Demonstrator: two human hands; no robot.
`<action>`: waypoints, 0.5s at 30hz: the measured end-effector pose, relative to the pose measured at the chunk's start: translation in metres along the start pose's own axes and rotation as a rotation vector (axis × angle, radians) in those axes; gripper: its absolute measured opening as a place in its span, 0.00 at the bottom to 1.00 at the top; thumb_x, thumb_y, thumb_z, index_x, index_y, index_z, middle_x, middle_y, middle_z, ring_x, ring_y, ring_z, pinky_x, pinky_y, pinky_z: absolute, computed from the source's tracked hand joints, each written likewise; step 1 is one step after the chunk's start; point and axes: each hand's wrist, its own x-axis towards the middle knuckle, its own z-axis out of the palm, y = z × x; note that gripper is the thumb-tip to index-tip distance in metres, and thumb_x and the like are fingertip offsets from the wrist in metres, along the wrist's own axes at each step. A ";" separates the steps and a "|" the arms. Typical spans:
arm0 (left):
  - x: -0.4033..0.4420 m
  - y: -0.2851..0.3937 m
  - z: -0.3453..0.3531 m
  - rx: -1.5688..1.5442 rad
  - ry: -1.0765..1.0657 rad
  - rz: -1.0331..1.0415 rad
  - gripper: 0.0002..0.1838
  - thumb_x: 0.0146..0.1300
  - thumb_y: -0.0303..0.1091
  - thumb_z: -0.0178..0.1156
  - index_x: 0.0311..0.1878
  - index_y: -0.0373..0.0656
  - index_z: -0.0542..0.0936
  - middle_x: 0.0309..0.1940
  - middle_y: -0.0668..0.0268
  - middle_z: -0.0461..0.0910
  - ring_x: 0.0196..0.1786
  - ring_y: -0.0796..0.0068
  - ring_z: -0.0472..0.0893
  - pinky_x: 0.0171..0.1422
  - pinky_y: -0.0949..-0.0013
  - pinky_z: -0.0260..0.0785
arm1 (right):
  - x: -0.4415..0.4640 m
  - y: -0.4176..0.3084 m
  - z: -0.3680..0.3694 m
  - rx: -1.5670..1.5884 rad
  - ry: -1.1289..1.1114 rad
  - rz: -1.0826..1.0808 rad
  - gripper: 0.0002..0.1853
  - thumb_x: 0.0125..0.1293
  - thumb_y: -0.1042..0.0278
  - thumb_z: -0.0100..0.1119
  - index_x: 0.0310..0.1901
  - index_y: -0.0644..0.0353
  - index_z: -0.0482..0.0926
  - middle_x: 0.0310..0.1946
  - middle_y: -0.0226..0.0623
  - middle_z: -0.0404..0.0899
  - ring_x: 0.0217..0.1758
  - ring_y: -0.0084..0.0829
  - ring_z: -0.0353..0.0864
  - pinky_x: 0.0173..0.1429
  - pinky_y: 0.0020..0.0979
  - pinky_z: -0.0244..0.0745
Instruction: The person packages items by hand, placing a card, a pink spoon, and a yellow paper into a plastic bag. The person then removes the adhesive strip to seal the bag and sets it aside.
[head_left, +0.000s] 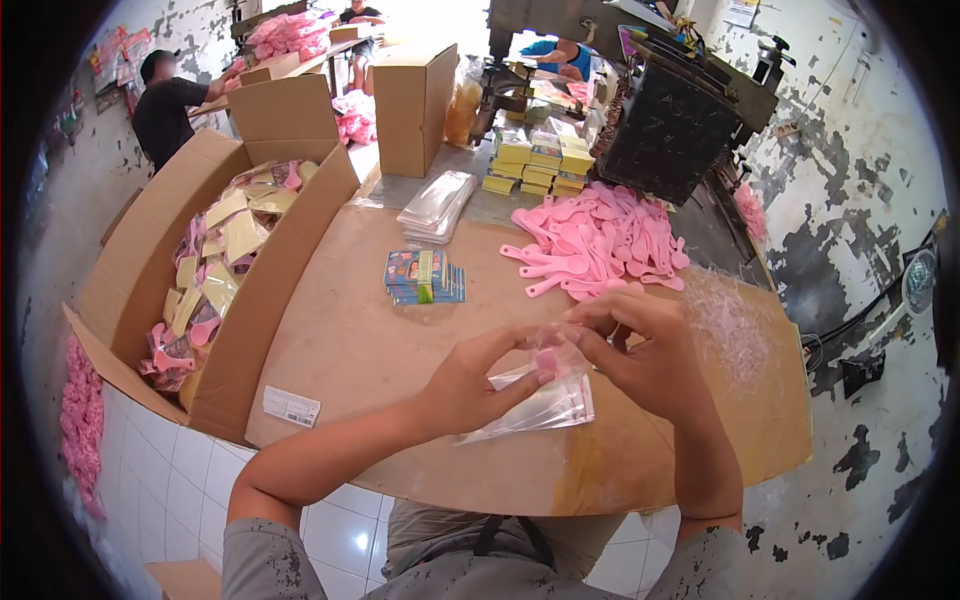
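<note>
My left hand (480, 378) pinches a small clear plastic bag (568, 362) with something pink inside, above the front of the cardboard-covered table. At the bag's upper edge, the fingers of my right hand (640, 350) are pressed together on the plastic. Beneath both hands lies a stack of flat clear bags (545, 412). Pink plastic spoons (605, 240) are heaped just beyond my right hand. Farther left rests a banded stack of blue printed cards (425, 277), with more clear bags (437, 207) behind it.
An open carton (270, 340) of packed bags stands left. Behind are yellow-edged card stacks (540, 155), an upright box (412, 110) and a dark machine (665, 125). Plastic scraps (735, 330) lie right. A person (170, 110) is at the back left; others are farther back.
</note>
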 end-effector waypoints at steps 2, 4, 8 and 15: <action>-0.001 -0.001 0.000 -0.055 -0.017 -0.037 0.25 0.73 0.25 0.63 0.71 0.35 0.73 0.53 0.57 0.88 0.54 0.70 0.88 0.59 0.67 0.80 | -0.003 0.002 0.004 0.010 0.010 0.011 0.06 0.65 0.74 0.70 0.42 0.63 0.87 0.31 0.33 0.84 0.33 0.20 0.83 0.32 0.25 0.73; -0.002 0.007 -0.003 -0.166 -0.073 -0.139 0.23 0.76 0.24 0.59 0.72 0.34 0.72 0.51 0.57 0.88 0.49 0.74 0.89 0.56 0.71 0.80 | -0.005 0.004 0.006 0.001 0.004 0.010 0.06 0.65 0.75 0.70 0.42 0.63 0.86 0.35 0.35 0.85 0.36 0.25 0.85 0.35 0.26 0.75; -0.001 0.010 -0.001 -0.307 -0.004 -0.197 0.24 0.75 0.22 0.59 0.72 0.33 0.71 0.44 0.58 0.90 0.43 0.77 0.89 0.51 0.72 0.81 | -0.002 0.019 0.024 -0.337 0.265 -0.406 0.10 0.60 0.76 0.72 0.44 0.61 0.86 0.44 0.36 0.83 0.48 0.35 0.85 0.47 0.34 0.77; -0.009 0.005 0.002 -0.075 0.014 -0.064 0.28 0.70 0.23 0.63 0.72 0.34 0.71 0.35 0.58 0.90 0.32 0.73 0.89 0.40 0.68 0.83 | -0.007 0.016 0.040 -0.718 0.157 -0.588 0.13 0.56 0.70 0.69 0.43 0.62 0.83 0.44 0.36 0.81 0.51 0.39 0.82 0.56 0.40 0.74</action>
